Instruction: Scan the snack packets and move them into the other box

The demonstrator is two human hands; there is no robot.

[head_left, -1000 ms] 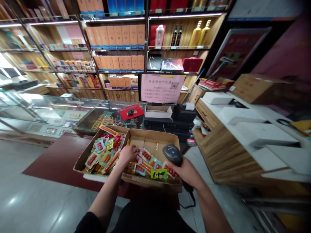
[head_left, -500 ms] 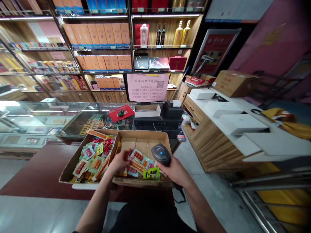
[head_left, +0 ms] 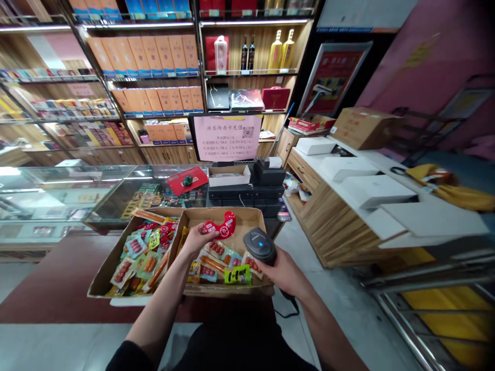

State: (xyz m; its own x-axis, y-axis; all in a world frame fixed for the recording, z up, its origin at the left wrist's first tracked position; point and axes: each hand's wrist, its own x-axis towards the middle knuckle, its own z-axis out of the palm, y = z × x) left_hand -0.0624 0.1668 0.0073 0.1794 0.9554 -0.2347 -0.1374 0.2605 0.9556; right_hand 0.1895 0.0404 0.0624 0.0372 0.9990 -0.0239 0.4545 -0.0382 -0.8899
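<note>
Pinched in my left hand (head_left: 198,238) is a red curved snack packet (head_left: 223,228), held over the right-hand cardboard box (head_left: 247,219). My right hand (head_left: 285,270) is closed round a black barcode scanner (head_left: 260,245) with a blue light on top, at that box's right side. Below my hands, inside the box, lie a long sausage in a wrapper (head_left: 212,264), a bright green packet (head_left: 237,274) and several clear packs of small sausages (head_left: 253,264). The left cardboard box (head_left: 101,275) touches it and is heaped with mixed snack packets (head_left: 149,257).
Both boxes rest on a dark red table (head_left: 50,278). Behind it stand a glass display case (head_left: 116,188), a monitor bearing a pink notice (head_left: 227,138) and a black receipt printer (head_left: 268,172). A white-topped counter (head_left: 348,190) runs along the right. The scanner's cable (head_left: 288,309) hangs down beside the box.
My left hand has risen from the sausage packs in the right box and now holds the red packet. The scanner stays in my right hand. The view has shifted slightly.
</note>
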